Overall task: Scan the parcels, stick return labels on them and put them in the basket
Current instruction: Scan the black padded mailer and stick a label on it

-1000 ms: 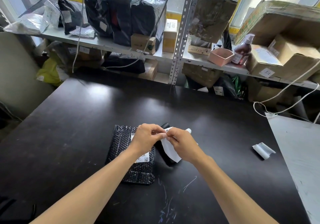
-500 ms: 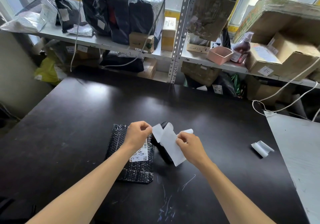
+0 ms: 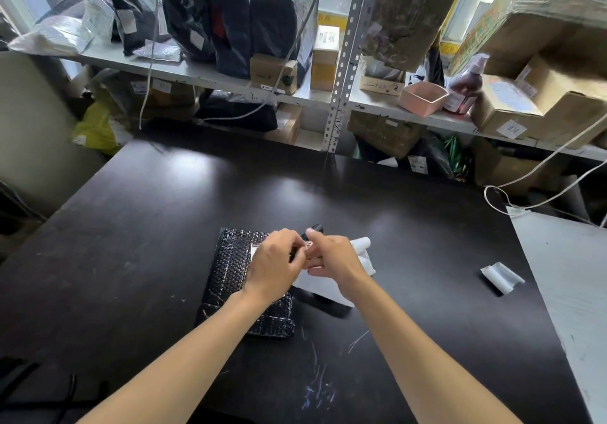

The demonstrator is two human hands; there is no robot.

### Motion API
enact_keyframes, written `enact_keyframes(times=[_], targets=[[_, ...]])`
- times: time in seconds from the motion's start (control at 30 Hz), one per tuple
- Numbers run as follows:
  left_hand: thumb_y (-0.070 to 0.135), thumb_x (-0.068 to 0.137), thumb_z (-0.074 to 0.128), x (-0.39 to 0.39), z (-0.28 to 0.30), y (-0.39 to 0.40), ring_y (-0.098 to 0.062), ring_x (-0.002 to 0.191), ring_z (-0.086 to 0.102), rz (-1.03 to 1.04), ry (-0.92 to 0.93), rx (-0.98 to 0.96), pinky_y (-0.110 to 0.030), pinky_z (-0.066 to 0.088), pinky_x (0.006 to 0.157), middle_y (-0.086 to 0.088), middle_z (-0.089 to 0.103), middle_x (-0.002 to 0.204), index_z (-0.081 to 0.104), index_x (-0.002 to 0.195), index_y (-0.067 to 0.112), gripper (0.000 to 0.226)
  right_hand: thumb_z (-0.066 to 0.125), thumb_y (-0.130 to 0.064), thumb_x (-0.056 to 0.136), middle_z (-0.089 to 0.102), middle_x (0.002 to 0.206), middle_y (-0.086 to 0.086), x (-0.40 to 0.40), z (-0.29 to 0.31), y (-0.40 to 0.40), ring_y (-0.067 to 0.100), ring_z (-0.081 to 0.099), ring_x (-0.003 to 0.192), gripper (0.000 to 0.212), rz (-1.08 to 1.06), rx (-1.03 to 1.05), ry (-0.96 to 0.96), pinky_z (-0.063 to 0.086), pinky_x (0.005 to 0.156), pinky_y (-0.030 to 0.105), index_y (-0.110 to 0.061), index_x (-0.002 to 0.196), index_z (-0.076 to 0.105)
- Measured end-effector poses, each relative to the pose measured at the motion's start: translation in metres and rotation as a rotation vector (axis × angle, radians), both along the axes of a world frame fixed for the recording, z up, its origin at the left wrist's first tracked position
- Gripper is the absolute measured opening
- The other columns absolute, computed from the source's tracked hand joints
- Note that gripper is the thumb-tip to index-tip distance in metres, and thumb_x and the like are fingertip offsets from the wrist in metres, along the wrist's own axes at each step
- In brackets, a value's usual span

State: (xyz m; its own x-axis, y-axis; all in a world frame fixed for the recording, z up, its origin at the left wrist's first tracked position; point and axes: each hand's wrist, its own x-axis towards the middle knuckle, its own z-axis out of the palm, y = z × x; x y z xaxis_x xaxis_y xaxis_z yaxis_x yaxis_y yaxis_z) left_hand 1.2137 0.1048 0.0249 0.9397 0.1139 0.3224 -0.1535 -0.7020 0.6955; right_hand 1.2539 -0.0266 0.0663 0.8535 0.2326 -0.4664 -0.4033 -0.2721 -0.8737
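Currently both hands meet over the black table [image 3: 164, 226]. Left hand [image 3: 274, 267] has fingers curled, pinching the label sheet [image 3: 323, 287] at its top edge, and hovers over the black bubble-wrap parcel [image 3: 230, 279] lying flat on the table. Right hand [image 3: 335, 258] pinches the same sheet, fingertips touching the left's. Sheet partly hides a black scanner [image 3: 315, 228] beside the parcel. Curled backing scrap [image 3: 502, 277] lies well apart, right. Shelf [image 3: 197, 72] behind carries bags, boxes and a pink tub [image 3: 422, 97].
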Motion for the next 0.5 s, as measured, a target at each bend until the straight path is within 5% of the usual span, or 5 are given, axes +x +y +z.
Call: enact_keyframes(times=[0.1,0.2,0.3,0.4,0.5], targets=[[0.03,0.086,0.06,-0.014,-0.01,0.012,-0.01,0.096,0.056,-0.013,0.03,-0.102,-0.023,0.044,0.085,0.009,0.063,0.098,0.064,0.095,0.02,0.015,0.051,-0.007,0.088,0.068,0.07,0.008,0.0,-0.012,0.003,0.02,0.065,0.066,0.024,0.072,-0.108,-0.091,0.054,0.066,0.033,-0.011,0.068,0.064],[0.035,0.087,0.066,-0.023,-0.012,0.029,-0.009,0.108,0.058,0.069,0.376,-0.517,-0.024,0.047,0.087,0.009,0.062,0.113,0.059,0.113,0.024,0.03,0.051,-0.01,0.094,0.068,0.07,0.001,-0.005,-0.024,0.005,0.015,0.063,0.064,0.026,0.218,-0.142,-0.109,0.05,0.06,0.026,-0.014,0.07,0.06],[0.018,0.088,0.075,-0.031,-0.016,0.044,-0.014,0.086,0.068,0.069,0.627,-0.984,-0.025,0.055,0.075,-0.003,0.07,0.099,0.064,0.111,0.012,0.026,0.053,-0.013,0.098,0.065,0.071,0.0,-0.012,-0.032,0.016,0.015,0.062,0.064,0.022,0.381,-0.09,-0.059,0.045,0.055,0.019,-0.013,0.076,0.06],[-0.004,0.09,0.067,-0.04,-0.022,0.053,-0.007,0.063,0.063,0.21,0.613,-0.993,-0.02,0.052,0.058,-0.004,0.065,0.077,0.067,0.093,0.003,0.007,0.053,-0.009,0.097,0.059,0.063,-0.001,-0.015,-0.044,0.025,0.008,0.058,0.052,0.023,0.45,-0.17,-0.026,0.043,0.051,0.018,-0.01,0.075,0.06],[-0.004,0.086,0.072,-0.045,-0.039,0.059,-0.016,0.067,0.061,0.318,0.652,-0.791,-0.026,0.054,0.062,-0.006,0.066,0.073,0.069,0.084,0.008,0.012,0.051,-0.011,0.098,0.06,0.063,0.003,-0.016,-0.061,0.032,0.007,0.053,0.045,0.029,0.545,-0.343,-0.025,0.04,0.043,0.015,-0.012,0.069,0.056]])
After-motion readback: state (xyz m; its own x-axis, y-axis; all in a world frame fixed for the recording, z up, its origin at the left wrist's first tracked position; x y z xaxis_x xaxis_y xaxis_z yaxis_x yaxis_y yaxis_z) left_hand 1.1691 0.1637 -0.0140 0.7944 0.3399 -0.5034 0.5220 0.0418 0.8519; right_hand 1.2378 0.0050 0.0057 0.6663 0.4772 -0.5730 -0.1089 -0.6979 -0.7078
